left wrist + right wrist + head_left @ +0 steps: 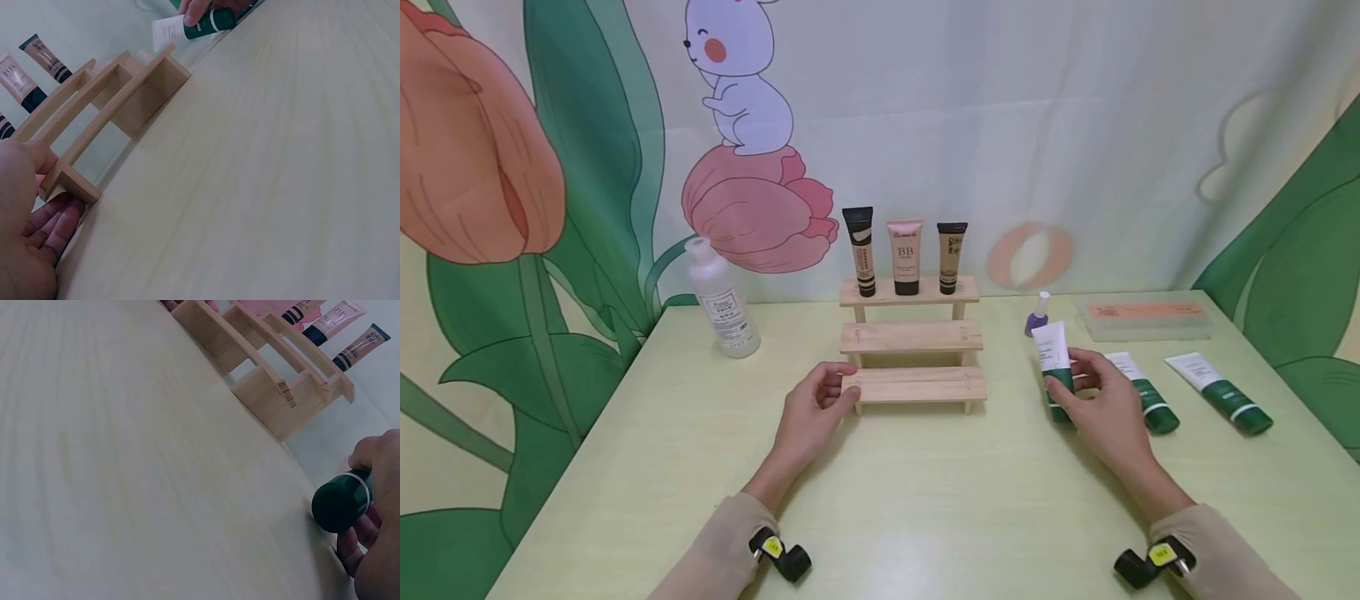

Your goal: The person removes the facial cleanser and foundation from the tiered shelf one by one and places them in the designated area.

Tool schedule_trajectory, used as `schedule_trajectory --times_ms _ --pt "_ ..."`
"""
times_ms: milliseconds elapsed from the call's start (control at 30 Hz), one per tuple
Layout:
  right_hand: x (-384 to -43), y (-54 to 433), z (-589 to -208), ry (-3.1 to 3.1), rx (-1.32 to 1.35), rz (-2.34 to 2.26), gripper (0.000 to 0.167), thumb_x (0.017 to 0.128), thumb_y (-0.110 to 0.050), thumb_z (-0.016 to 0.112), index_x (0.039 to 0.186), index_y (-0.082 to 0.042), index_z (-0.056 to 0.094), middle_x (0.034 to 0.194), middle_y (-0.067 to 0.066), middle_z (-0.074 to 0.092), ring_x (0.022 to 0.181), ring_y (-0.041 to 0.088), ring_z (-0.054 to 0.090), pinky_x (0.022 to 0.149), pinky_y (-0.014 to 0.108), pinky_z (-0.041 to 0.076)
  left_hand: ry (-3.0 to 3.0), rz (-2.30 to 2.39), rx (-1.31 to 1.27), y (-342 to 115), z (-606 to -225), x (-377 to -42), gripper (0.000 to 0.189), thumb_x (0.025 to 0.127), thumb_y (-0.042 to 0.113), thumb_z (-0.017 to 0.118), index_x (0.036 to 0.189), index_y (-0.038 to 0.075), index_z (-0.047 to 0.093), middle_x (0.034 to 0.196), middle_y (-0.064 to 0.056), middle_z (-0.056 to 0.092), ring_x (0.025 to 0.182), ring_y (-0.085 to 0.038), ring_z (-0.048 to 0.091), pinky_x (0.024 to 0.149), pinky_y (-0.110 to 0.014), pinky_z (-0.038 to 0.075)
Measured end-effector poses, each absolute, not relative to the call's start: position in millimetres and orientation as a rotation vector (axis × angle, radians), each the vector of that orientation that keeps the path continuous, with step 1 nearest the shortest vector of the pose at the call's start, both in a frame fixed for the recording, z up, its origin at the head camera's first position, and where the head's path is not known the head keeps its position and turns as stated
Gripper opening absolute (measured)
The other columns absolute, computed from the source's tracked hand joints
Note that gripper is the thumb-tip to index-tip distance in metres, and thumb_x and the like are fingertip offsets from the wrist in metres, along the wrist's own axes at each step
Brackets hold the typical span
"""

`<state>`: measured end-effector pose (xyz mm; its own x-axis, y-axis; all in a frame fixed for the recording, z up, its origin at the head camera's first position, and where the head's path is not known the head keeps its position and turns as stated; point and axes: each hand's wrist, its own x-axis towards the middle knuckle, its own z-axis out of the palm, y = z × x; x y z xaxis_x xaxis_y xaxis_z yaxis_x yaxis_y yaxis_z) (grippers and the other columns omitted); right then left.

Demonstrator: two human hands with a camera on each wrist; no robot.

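A three-tier wooden display stand [912, 336] stands mid-table. My left hand [811, 410] holds the left end of its lowest step, thumb above and the other fingers by the end leg [80, 184] in the left wrist view. On the top step stand a black-capped tube [862, 250], a pink BB cream tube [906, 254] and a smaller tan tube [951, 257]. To the right of the stand, my right hand [1108, 410] grips a white and green cream tube [1051, 348], its green cap [337, 505] downward. Whether the cap touches the table cannot be told.
Two similar green-capped tubes [1150, 400] [1221, 393] lie right of my right hand. Behind it are a purple nail polish bottle [1037, 318] and a flat clear case [1144, 317]. A white bottle [724, 304] stands at the back left, before a printed curtain [910, 125].
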<state>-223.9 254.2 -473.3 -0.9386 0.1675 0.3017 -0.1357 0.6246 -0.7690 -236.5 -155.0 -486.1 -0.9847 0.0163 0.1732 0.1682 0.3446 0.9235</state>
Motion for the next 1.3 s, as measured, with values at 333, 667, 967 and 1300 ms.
schedule_trajectory --times_ms 333,667,967,1300 --pt "-224 254 -477 -2.527 -0.012 1.166 0.054 0.101 -0.029 0.085 0.146 -0.006 0.068 0.119 0.016 0.073 0.101 0.027 0.069 0.071 0.011 0.048 -2.458 -1.719 -0.176 -154 -487 -237 0.027 0.105 0.021 0.079 0.132 0.020 0.075 0.114 -0.006 0.073 0.103 -0.021 0.066 0.087 -0.024 0.055" --pt "-225 254 -477 -2.516 -0.008 1.137 0.049 0.101 -0.028 0.085 0.141 -0.003 0.069 0.121 0.019 0.073 0.104 0.033 0.071 0.075 0.008 0.045 -2.452 -1.732 -0.171 -154 -487 -237 0.027 0.106 0.020 0.079 0.132 0.020 0.075 0.114 -0.007 0.072 0.102 -0.021 0.065 0.087 -0.024 0.055" --pt "-225 254 -476 -2.510 -0.011 1.058 0.047 0.101 -0.023 0.085 0.140 -0.003 0.070 0.122 0.021 0.070 0.104 0.034 0.068 0.081 0.024 0.046 -2.462 -1.727 -0.170 -155 -486 -238 0.027 0.106 0.019 0.079 0.132 0.020 0.075 0.114 -0.006 0.072 0.103 -0.021 0.066 0.087 -0.025 0.055" --pt "-228 261 -462 -2.486 -0.156 1.107 0.048 0.103 -0.029 0.080 0.142 -0.006 0.067 0.131 0.019 0.068 0.117 0.037 0.063 0.091 0.036 0.045 -2.448 -1.744 -0.171 -153 -487 -239 0.027 0.105 0.019 0.079 0.132 0.019 0.075 0.114 -0.007 0.073 0.103 -0.021 0.066 0.087 -0.024 0.055"
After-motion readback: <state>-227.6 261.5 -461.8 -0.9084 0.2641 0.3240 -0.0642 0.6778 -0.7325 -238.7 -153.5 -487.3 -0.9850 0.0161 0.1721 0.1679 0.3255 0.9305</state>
